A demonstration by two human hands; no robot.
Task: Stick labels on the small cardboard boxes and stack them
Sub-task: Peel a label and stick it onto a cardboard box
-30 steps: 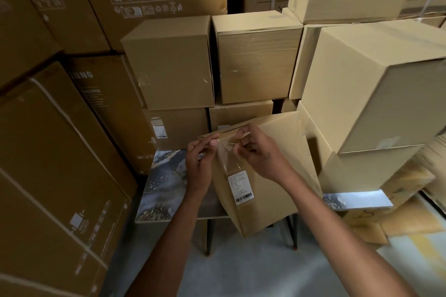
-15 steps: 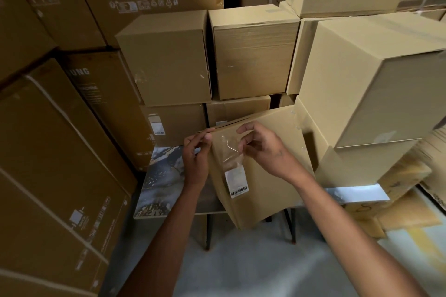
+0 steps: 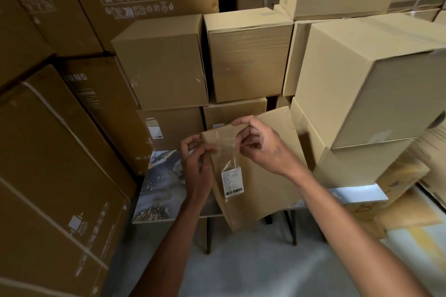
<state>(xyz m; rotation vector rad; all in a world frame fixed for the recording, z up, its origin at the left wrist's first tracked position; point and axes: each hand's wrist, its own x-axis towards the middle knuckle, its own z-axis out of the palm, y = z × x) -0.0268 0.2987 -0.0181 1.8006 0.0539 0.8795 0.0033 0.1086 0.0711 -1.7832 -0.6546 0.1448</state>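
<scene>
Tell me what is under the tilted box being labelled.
The tilted box rests on a marbled tabletop, overhanging its front edge above grey floor. The contact area beneath is covered by the box and left hand.

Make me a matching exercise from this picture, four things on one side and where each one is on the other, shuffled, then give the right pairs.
Things:
1. left hand
2. right hand
3. barcode label
4. marble-patterned table

Places:
A. under the tilted box, with black legs showing below
B. on the front face of the tilted box, below a strip of clear tape
C. at the left edge of the tilted box
D. at the top of the tilted box, fingers pinching at the tape

Pairs: 1-C, 2-D, 3-B, 4-A
</scene>
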